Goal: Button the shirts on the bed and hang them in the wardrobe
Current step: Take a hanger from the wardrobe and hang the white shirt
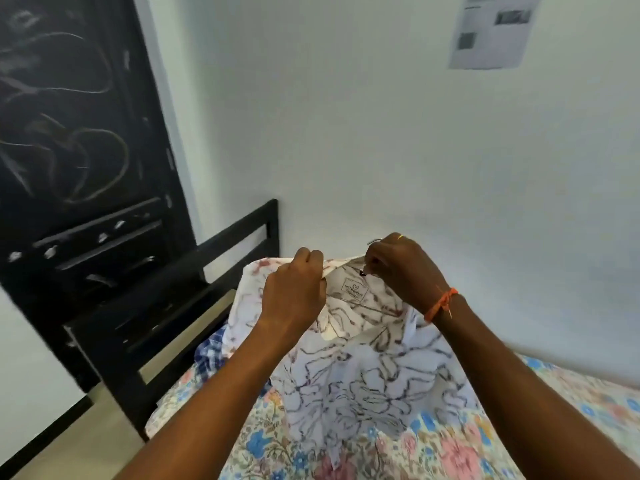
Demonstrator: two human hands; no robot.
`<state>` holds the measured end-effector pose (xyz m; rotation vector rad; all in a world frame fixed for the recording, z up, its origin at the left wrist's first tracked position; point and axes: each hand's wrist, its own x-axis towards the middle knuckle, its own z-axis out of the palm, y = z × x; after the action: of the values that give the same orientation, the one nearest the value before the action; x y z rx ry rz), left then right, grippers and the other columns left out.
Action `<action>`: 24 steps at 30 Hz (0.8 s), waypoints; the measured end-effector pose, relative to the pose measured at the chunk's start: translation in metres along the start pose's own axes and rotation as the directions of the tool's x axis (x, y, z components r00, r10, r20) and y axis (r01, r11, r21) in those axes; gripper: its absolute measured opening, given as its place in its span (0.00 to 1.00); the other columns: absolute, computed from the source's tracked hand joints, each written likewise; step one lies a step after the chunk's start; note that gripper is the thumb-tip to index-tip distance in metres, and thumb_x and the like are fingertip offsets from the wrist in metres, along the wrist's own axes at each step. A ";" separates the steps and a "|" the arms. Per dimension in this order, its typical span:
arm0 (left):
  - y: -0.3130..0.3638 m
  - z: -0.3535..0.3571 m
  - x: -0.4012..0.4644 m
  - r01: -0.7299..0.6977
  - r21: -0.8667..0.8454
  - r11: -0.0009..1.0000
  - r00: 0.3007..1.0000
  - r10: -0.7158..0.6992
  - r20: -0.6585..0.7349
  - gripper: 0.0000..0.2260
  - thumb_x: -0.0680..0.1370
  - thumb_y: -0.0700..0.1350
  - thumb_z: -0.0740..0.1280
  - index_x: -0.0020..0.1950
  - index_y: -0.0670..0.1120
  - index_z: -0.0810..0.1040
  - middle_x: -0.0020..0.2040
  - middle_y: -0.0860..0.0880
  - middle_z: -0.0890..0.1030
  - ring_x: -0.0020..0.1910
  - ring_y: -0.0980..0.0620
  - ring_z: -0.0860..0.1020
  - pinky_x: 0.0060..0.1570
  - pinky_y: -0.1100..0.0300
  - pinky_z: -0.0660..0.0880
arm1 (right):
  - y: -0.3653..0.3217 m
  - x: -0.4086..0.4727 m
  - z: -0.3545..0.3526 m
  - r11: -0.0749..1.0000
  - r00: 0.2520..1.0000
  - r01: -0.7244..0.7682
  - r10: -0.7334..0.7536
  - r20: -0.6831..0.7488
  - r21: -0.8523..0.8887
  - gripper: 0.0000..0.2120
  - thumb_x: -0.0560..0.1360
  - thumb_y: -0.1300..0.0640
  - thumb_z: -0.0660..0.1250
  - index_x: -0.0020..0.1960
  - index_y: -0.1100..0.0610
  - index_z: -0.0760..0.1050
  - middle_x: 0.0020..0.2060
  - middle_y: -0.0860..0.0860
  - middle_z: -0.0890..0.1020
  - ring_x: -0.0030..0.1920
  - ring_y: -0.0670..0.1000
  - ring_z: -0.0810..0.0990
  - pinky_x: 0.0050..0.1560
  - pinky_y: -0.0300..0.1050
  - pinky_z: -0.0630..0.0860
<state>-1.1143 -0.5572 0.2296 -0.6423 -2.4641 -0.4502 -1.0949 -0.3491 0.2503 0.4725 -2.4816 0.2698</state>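
Note:
A white shirt (374, 372) with a dark line pattern is lifted above the bed, its collar and inner label facing me. My left hand (294, 292) grips the collar edge on the left. My right hand (401, 271) is curled at the collar's right side around a thin metal hanger (374, 241), whose hook tip pokes out left of the fingers. The rest of the hanger is hidden inside the shirt. A blue checked shirt (211, 355) lies on the bed behind my left forearm, mostly hidden.
The bed carries a floral sheet (450, 452) and has a black slatted frame (166, 306) at its left end. A black door (79, 161) with chalk marks stands at the left. A white wall with a paper sheet (491, 29) rises behind the bed.

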 end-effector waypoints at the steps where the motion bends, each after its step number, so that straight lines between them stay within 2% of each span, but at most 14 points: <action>1: 0.005 -0.001 -0.010 -0.006 -0.091 0.996 1.000 0.005 -0.007 0.12 0.79 0.52 0.65 0.59 0.47 0.75 0.54 0.49 0.78 0.44 0.49 0.79 0.40 0.57 0.78 | -0.004 -0.010 -0.009 0.999 0.999 -0.036 0.036 0.000 0.001 0.09 0.69 0.62 0.76 0.36 0.58 0.76 0.31 0.52 0.79 0.40 0.57 0.77 0.34 0.54 0.76; 3: 0.017 0.001 -0.028 0.009 -0.411 0.912 0.997 -0.038 -0.061 0.19 0.77 0.60 0.66 0.58 0.47 0.72 0.51 0.51 0.75 0.42 0.53 0.76 0.38 0.60 0.75 | -0.012 -0.029 -0.031 0.996 0.996 -0.087 0.086 -0.010 -0.023 0.08 0.69 0.63 0.76 0.36 0.57 0.77 0.30 0.51 0.79 0.40 0.56 0.77 0.34 0.54 0.77; 5: 0.038 0.010 -0.053 0.034 -0.672 0.740 0.987 -0.129 -0.092 0.23 0.75 0.67 0.63 0.55 0.49 0.69 0.46 0.53 0.73 0.39 0.57 0.72 0.36 0.62 0.72 | -0.018 -0.051 -0.061 0.989 0.990 -0.137 0.135 -0.030 -0.053 0.07 0.68 0.63 0.76 0.36 0.57 0.79 0.31 0.50 0.80 0.40 0.55 0.77 0.34 0.54 0.77; 7: 0.065 0.034 -0.088 0.104 -0.785 0.611 0.986 -0.169 -0.001 0.27 0.72 0.73 0.62 0.54 0.51 0.66 0.44 0.54 0.71 0.38 0.58 0.72 0.36 0.61 0.71 | -0.020 -0.076 -0.095 0.979 0.981 -0.187 0.182 -0.072 -0.075 0.06 0.68 0.63 0.76 0.37 0.57 0.80 0.32 0.50 0.82 0.38 0.55 0.79 0.35 0.55 0.77; 8: 0.083 0.049 -0.108 0.132 -0.806 0.577 0.989 -0.131 0.069 0.30 0.70 0.74 0.63 0.56 0.51 0.65 0.46 0.54 0.71 0.40 0.58 0.73 0.38 0.60 0.72 | -0.021 -0.092 -0.115 0.972 0.973 -0.217 0.208 -0.104 -0.091 0.06 0.68 0.64 0.76 0.37 0.57 0.81 0.32 0.50 0.82 0.37 0.54 0.80 0.36 0.55 0.77; 11: 0.141 0.091 -0.156 0.156 -0.733 0.663 0.965 0.057 0.257 0.43 0.65 0.75 0.68 0.67 0.45 0.66 0.59 0.49 0.71 0.58 0.47 0.74 0.54 0.53 0.76 | -0.029 -0.138 -0.170 0.950 0.943 -0.299 0.279 -0.183 -0.088 0.05 0.68 0.64 0.77 0.39 0.57 0.82 0.34 0.50 0.83 0.35 0.50 0.82 0.39 0.52 0.79; 14: 0.205 0.091 -0.170 0.222 -0.685 0.694 0.911 0.103 0.400 0.51 0.67 0.71 0.70 0.78 0.42 0.57 0.74 0.47 0.62 0.74 0.45 0.61 0.70 0.50 0.63 | -0.041 -0.184 -0.221 0.924 0.915 -0.375 0.358 -0.187 -0.069 0.05 0.69 0.62 0.78 0.39 0.60 0.82 0.35 0.50 0.84 0.36 0.49 0.83 0.41 0.50 0.80; 15: 0.228 0.084 -0.172 0.202 -0.702 0.683 0.906 0.141 0.399 0.49 0.69 0.70 0.68 0.79 0.41 0.56 0.77 0.48 0.59 0.76 0.47 0.57 0.73 0.52 0.57 | -0.045 -0.202 -0.238 0.912 0.906 -0.401 0.381 -0.181 -0.089 0.06 0.69 0.61 0.78 0.39 0.60 0.82 0.35 0.50 0.84 0.37 0.48 0.83 0.42 0.50 0.80; 16: 0.249 0.080 -0.173 0.106 -0.750 0.653 0.929 0.203 0.308 0.45 0.73 0.67 0.67 0.78 0.40 0.58 0.78 0.47 0.59 0.76 0.49 0.57 0.73 0.54 0.56 | -0.048 -0.220 -0.255 0.899 0.900 -0.421 0.398 -0.176 -0.117 0.06 0.68 0.61 0.78 0.39 0.60 0.82 0.35 0.50 0.84 0.37 0.48 0.83 0.42 0.50 0.80; 18: 0.287 0.075 -0.179 -0.116 -0.833 0.541 0.933 0.346 0.095 0.31 0.79 0.61 0.61 0.73 0.41 0.69 0.72 0.45 0.71 0.71 0.48 0.67 0.69 0.54 0.64 | -0.056 -0.257 -0.285 0.861 0.877 -0.475 0.445 -0.182 -0.182 0.05 0.68 0.63 0.78 0.40 0.59 0.82 0.35 0.49 0.84 0.37 0.47 0.83 0.43 0.49 0.80; 20: 0.326 0.070 -0.200 -0.339 -0.817 0.466 0.853 0.519 -0.057 0.22 0.82 0.58 0.56 0.59 0.44 0.81 0.50 0.45 0.84 0.51 0.44 0.81 0.54 0.51 0.76 | -0.065 -0.299 -0.321 0.791 0.829 -0.557 0.508 -0.234 -0.252 0.05 0.68 0.64 0.78 0.41 0.59 0.83 0.36 0.50 0.85 0.38 0.48 0.83 0.42 0.49 0.79; 21: 0.346 0.069 -0.217 -0.405 -0.808 0.428 0.809 0.580 -0.099 0.19 0.82 0.55 0.57 0.52 0.44 0.83 0.42 0.46 0.83 0.44 0.45 0.81 0.48 0.51 0.78 | -0.069 -0.320 -0.340 0.754 0.807 -0.589 0.530 -0.261 -0.290 0.05 0.67 0.64 0.78 0.41 0.58 0.83 0.36 0.50 0.85 0.38 0.49 0.83 0.42 0.49 0.79; 22: 0.362 0.070 -0.234 -0.425 -0.809 0.405 0.779 0.619 -0.099 0.16 0.81 0.53 0.60 0.49 0.44 0.83 0.39 0.47 0.82 0.41 0.46 0.81 0.46 0.53 0.78 | -0.072 -0.339 -0.358 0.724 0.791 -0.611 0.550 -0.268 -0.318 0.05 0.67 0.63 0.79 0.40 0.58 0.83 0.36 0.50 0.85 0.37 0.49 0.82 0.42 0.47 0.78; 24: 0.400 0.063 -0.276 -0.379 -0.860 0.342 0.733 0.678 -0.053 0.15 0.79 0.52 0.61 0.50 0.46 0.83 0.42 0.49 0.82 0.44 0.48 0.81 0.50 0.57 0.77 | -0.082 -0.384 -0.396 0.668 0.758 -0.651 0.599 -0.259 -0.361 0.05 0.67 0.60 0.79 0.40 0.57 0.83 0.35 0.49 0.84 0.36 0.48 0.81 0.41 0.44 0.76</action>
<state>-0.7263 -0.2930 0.0888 -2.0159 -1.9350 -1.3578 -0.5660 -0.2039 0.3495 -0.5997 -2.3960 -0.0033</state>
